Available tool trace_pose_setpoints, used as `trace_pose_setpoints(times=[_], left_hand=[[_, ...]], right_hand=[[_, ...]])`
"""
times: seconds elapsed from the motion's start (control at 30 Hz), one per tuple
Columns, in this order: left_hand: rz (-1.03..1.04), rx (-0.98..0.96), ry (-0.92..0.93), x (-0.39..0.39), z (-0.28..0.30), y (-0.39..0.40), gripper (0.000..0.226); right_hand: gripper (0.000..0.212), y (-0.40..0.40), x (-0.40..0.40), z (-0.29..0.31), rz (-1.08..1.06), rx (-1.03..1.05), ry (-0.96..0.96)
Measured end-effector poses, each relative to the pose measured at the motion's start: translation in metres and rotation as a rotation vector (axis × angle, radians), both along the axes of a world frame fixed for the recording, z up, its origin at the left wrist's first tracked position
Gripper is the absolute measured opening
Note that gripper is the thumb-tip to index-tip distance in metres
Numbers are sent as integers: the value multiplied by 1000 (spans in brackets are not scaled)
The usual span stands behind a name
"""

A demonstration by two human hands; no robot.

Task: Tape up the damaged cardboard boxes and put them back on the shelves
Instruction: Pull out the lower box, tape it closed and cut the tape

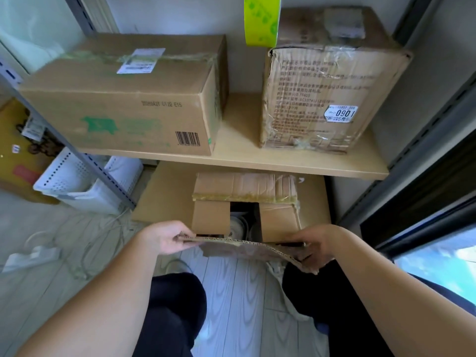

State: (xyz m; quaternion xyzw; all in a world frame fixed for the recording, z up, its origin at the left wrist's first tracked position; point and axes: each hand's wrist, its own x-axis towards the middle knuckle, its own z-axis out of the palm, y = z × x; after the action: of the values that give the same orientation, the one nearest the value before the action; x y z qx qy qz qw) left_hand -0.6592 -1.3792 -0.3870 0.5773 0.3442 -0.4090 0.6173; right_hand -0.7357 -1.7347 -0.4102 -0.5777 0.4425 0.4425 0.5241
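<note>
Both hands hold the near flap (247, 249) of an open box (279, 222) that sits low, under the shelf (239, 140). On one side, the left hand (167, 237) pinches the left end of the flap, with the thumb on top and the fingers curled below. On the other side, the right hand (318, 244) grips the right end, and its fingers wrap round the torn edge. The flap is bent and looks worn. Its wavy inside shows along the edge.

Two small side flaps of the open box lie flat, and the far flap (244, 189) stands up at the back with old tape along its edge. Something white and round (238, 225) sits inside, but I cannot tell what it is.

Up on the shelf are two more boxes, well apart. A long box (123, 99) lies on the left. It has a white label on top, a green print and a bar code on its front. A tall box (332, 99) stands on the right, with crinkly tape and a sticker with numbers on it. A bright green strip (261, 20) hangs down from the top, between the two boxes.

White baskets (85, 181) rest on the floor (231, 292) to the left, behind a grey shelf post (77, 153). A white power strip (33, 255) lies near them with loose cords. Dark trouser knees show at the bottom.
</note>
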Motion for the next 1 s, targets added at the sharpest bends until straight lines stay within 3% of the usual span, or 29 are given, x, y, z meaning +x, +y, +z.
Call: trace_pose_setpoints(times=[0.07, 0.13, 0.23, 0.4, 0.5, 0.57, 0.67, 0.8, 0.9, 1.0], left_hand=[[-177, 142, -9, -3, 4, -3, 21], [-327, 225, 4, -6, 7, -9, 15], [-553, 423, -58, -8, -2, -21, 20], [-793, 624, -144, -5, -17, -35, 57], [-916, 726, -209, -4, -25, -35, 77], [-926, 708, -235, -3, -28, -33, 82], [-857, 676, -252, -2, -29, -29, 79], [-640, 674, -295, 3, -34, -32, 71], [-723, 725, -271, 2, -31, -35, 68], [-758, 553, -109, -6, -30, -36, 59]], right_hand=[[30, 4, -4, 1, 118, -47, 7], [25, 10, -5, -1, 48, -1, -51], [50, 15, -3, -9, 79, -112, -170], [89, 14, 1, -9, 542, -563, -303], [94, 21, -3, -8, 683, -599, -349], [101, 26, -9, -14, 627, -515, -292], [91, 29, -14, -21, 449, -328, -247], [75, 23, -6, -26, 307, -427, -421], [69, 20, 1, -29, 193, -443, -460], [76, 14, 13, -30, 31, -362, -540]])
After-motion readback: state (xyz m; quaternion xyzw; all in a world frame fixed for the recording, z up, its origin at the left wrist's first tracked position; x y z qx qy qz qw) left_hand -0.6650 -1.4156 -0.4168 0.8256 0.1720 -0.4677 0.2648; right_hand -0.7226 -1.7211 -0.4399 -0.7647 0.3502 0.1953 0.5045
